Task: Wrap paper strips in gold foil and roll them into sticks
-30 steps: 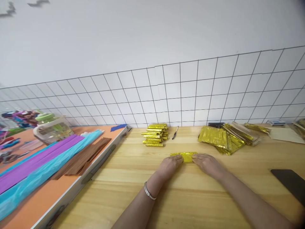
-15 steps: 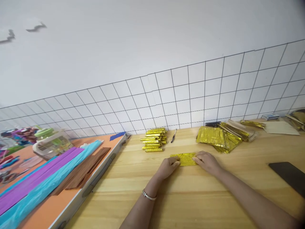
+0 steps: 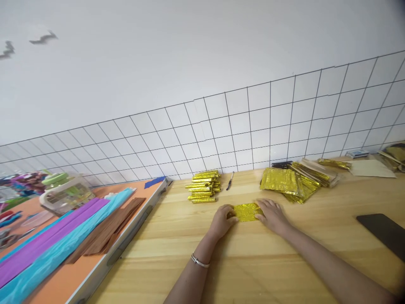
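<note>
A small gold foil sheet [image 3: 246, 212] lies flat on the wooden table [image 3: 177, 240] between my two hands. At its left end is my left hand [image 3: 223, 219], with thumb and fingers curved around the edge. My right hand [image 3: 271, 214] rests on the right end, thumb at the near corner and fingers bent over the far one. Behind and left of them is a stack of rolled or folded gold foil pieces [image 3: 204, 186]. A pile of flat gold foil sheets [image 3: 280, 180] lies behind my right hand.
A pen [image 3: 230, 181] lies near the wall. At the right is a dark flat object [image 3: 381, 232]. An orange-topped table [image 3: 74, 274] on the left holds purple, blue and brown strips and a clear container [image 3: 68, 196].
The fingers of both hands have loosened and spread slightly at the foil's ends. More of the foil's left end is covered. The view has shifted slightly.
</note>
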{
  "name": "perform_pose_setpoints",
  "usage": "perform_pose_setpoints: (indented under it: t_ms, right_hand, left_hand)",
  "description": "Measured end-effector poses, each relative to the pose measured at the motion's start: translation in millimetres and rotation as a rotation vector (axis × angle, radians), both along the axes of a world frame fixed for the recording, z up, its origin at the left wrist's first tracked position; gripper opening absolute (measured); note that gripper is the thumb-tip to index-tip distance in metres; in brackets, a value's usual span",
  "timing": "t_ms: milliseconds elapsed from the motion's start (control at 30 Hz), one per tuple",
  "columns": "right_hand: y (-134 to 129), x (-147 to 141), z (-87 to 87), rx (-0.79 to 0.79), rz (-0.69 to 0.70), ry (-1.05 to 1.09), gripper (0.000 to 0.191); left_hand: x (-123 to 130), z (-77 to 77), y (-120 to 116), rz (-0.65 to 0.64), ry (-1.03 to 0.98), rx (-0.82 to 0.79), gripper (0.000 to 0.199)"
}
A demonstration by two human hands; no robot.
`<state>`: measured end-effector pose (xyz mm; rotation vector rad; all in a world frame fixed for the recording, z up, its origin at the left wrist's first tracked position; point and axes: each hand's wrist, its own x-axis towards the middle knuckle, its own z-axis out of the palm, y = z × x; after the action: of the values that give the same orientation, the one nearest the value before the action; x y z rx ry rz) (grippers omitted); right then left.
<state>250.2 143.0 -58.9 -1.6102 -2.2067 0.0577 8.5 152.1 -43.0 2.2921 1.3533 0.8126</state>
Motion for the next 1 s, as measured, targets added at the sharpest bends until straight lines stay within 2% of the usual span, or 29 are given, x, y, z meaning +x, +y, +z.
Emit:
perform_pose_setpoints:
  t_ms: [167,333,467,767,1000]
  right_hand:
    - [3,1,-3.2,-0.03,0.031,0.017,0.053]
    - [1,1,0.1,-0.008,0.04,0.048,0.056]
    - [1,1,1.7,0.014,0.029,0.072,0.06]
    - [-2,2,3.6,0.065,0.041,0.071,0.046]
    - [-5,1,10.8,0.144,0.115,0.077,0.027]
  left_hand:
    - [0,-4.5,6,0.028,0.032,-0.01,0.01]
    - [-6,-7.1,9,0.08,0.08,-0.017,0.044]
    - [-10,-8.7,12,0.113,0.174,-0.044,0.058]
    - [-8,-4.7,9,0.128,0.178,0.047,0.053]
    - [-6,3.2,1,0.07,0.156,0.147,0.039]
